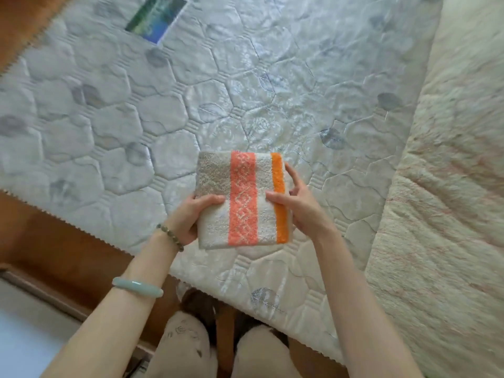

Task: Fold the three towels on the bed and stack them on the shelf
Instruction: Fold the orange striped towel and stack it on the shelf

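Note:
A folded beige towel [215, 184] with a salmon patterned band and an orange stripe is held just above the quilted mattress [136, 105], near its front edge. My left hand [191, 216] grips the towel's left edge, thumb on top. My right hand [297, 203] grips its right edge over the orange stripe. No other towel and no shelf show in this view.
A cream fuzzy blanket [450, 186] covers the right side of the bed. A label patch [156, 19] is sewn on the mattress at the far left. The wooden bed frame [54, 241] runs along the left, with pale floor beyond it.

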Demonstrator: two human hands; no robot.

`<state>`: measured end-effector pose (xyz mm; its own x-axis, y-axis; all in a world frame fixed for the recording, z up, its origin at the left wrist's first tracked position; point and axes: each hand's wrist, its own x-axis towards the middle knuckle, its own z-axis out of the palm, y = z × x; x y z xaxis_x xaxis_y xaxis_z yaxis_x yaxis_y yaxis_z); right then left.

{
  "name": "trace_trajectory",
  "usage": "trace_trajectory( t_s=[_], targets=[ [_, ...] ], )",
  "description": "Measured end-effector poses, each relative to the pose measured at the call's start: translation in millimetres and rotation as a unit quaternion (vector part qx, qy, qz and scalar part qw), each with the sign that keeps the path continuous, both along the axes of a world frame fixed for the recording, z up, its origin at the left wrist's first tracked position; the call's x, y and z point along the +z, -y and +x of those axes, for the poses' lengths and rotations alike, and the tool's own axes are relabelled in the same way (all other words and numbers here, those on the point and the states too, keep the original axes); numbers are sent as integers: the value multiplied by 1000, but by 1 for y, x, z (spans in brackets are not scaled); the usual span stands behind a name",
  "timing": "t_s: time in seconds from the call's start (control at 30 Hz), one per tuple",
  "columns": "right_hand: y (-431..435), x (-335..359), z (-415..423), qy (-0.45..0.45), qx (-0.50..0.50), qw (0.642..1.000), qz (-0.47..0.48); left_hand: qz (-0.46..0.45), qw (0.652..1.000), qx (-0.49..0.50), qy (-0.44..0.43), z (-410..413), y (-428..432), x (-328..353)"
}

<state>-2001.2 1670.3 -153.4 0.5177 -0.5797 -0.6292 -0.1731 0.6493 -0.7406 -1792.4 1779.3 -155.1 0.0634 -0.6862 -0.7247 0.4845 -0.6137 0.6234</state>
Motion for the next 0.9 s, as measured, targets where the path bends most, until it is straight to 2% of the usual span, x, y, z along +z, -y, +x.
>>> trace_trajectory(
  t_s=[0.13, 0.33, 0.47, 0.67, 0.9],
  targets=[
    [-19, 52, 89, 49, 85, 992, -73, -33, 996, 76, 12, 74, -48, 47],
    [-88, 97, 225, 96, 195, 963, -159, -76, 979, 186, 24, 190, -153, 98],
    [-149, 129, 321, 112, 258, 943, -180, -91, 957, 273, 38, 258, -236, 130],
    [-205, 172, 429, 148, 356, 911, -148, -125, 918, 370, 69, 327, -320, 167],
    [-255, 191, 536, 218, 485, 845, -60, -125, 877, 448, 124, 396, -392, 182]
  ],
)
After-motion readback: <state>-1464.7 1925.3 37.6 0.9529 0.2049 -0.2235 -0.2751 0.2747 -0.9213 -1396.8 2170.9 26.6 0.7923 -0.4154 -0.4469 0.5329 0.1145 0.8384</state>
